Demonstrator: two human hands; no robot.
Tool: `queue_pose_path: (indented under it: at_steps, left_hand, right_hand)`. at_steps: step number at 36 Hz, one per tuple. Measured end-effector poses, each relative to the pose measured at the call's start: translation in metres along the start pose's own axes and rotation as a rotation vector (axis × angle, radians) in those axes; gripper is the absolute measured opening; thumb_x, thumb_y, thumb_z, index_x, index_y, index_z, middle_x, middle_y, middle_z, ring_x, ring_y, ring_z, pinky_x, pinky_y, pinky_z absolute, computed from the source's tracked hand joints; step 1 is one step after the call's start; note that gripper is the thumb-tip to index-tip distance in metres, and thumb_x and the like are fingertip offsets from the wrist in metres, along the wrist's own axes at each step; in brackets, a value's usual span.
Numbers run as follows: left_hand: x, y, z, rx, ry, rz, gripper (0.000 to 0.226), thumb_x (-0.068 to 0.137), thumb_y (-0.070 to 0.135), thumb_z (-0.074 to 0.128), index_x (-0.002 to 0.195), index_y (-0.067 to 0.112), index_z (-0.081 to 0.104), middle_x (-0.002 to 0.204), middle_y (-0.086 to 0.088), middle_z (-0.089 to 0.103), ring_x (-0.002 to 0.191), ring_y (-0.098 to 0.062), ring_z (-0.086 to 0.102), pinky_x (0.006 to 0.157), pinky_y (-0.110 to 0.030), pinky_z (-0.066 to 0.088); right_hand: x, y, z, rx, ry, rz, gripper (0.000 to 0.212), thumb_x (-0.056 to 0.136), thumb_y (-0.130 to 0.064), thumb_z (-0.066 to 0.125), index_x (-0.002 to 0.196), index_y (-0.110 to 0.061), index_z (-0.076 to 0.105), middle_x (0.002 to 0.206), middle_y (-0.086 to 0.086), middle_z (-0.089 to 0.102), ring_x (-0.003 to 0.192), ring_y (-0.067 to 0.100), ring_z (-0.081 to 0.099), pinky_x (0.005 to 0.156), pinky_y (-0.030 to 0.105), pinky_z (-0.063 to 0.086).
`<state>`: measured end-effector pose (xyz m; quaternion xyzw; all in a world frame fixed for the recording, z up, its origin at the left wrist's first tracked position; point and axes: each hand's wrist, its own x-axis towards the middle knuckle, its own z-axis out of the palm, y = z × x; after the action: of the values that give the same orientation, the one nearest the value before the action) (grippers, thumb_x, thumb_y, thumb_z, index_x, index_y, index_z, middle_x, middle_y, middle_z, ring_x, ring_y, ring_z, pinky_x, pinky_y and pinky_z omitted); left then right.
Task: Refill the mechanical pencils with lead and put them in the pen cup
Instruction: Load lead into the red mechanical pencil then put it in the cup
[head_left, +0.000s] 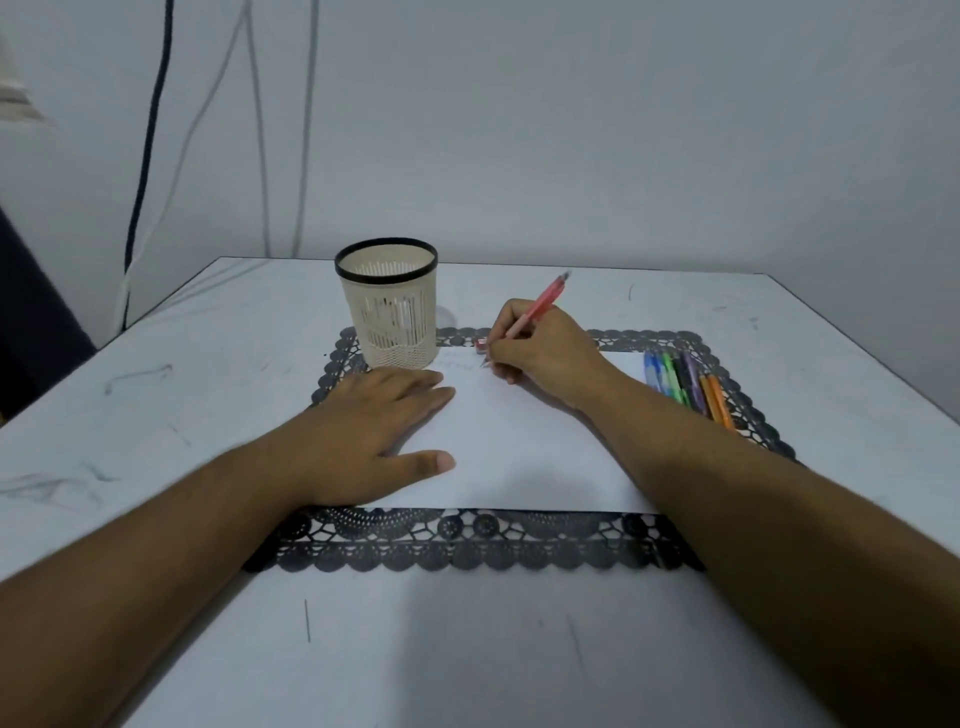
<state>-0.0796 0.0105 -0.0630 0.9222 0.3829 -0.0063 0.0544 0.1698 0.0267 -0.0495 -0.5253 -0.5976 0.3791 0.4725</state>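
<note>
Red pencil (540, 304) in right grip (540, 351), tip on paper (519, 447).

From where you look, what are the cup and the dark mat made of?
The cup looks like cream plastic mesh: fine regular holes, slotted walls, a smooth black rim. It could be coated metal. The mat seems to be dark openwork lace or moulded vinyl, with a scalloped edge and the table showing through its gaps.

We see the left hand (382, 421) lying flat, fingers straight, mid-frame; the right hand (540, 351) curls in a writing grip, upper centre.
</note>
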Motion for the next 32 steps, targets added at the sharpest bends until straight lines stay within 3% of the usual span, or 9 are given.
queue_pose_path:
  at_steps: [9,16,26,32]
  left_hand:
    - [0.0,-0.003,0.004,0.004,0.017,0.007,0.092,0.085,0.087,0.014,0.162,0.038,0.014,0.169,0.013,0.009,0.154,-0.009,0.004,0.126,-0.042,0.011]
    - [0.0,-0.004,0.004,-0.004,0.019,0.007,0.091,0.086,0.087,0.016,0.162,0.038,0.015,0.169,0.014,0.009,0.154,-0.009,0.004,0.127,-0.044,0.012]
    - [0.0,-0.001,0.003,-0.01,0.004,-0.003,0.096,0.081,0.089,0.011,0.162,0.038,0.015,0.169,0.014,0.009,0.154,-0.009,0.003,0.126,-0.042,0.011]
    - [0.001,-0.002,0.003,-0.007,0.007,-0.003,0.094,0.082,0.088,0.013,0.162,0.038,0.015,0.169,0.014,0.008,0.154,-0.009,0.003,0.126,-0.042,0.01]
  right_hand:
    - [0.0,0.003,0.002,0.055,-0.024,0.017,0.011,0.089,0.013,0.062,0.085,0.003,0.06,0.073,0.022,0.056,0.061,0.023,0.052,0.052,0.025,0.046]
    - [0.006,0.01,0.003,-0.038,0.008,0.025,0.008,0.088,0.005,0.064,0.084,0.004,0.058,0.072,0.017,0.063,0.067,0.026,0.06,0.058,0.033,0.049]
    - [0.005,0.012,0.001,-0.064,-0.003,0.014,0.017,0.089,0.0,0.065,0.077,-0.006,0.056,0.066,0.011,0.064,0.06,0.019,0.061,0.059,0.033,0.049]
    - [0.007,0.012,0.002,-0.092,-0.015,0.005,0.01,0.089,-0.001,0.065,0.081,-0.003,0.059,0.068,0.007,0.066,0.064,0.02,0.063,0.061,0.033,0.051]
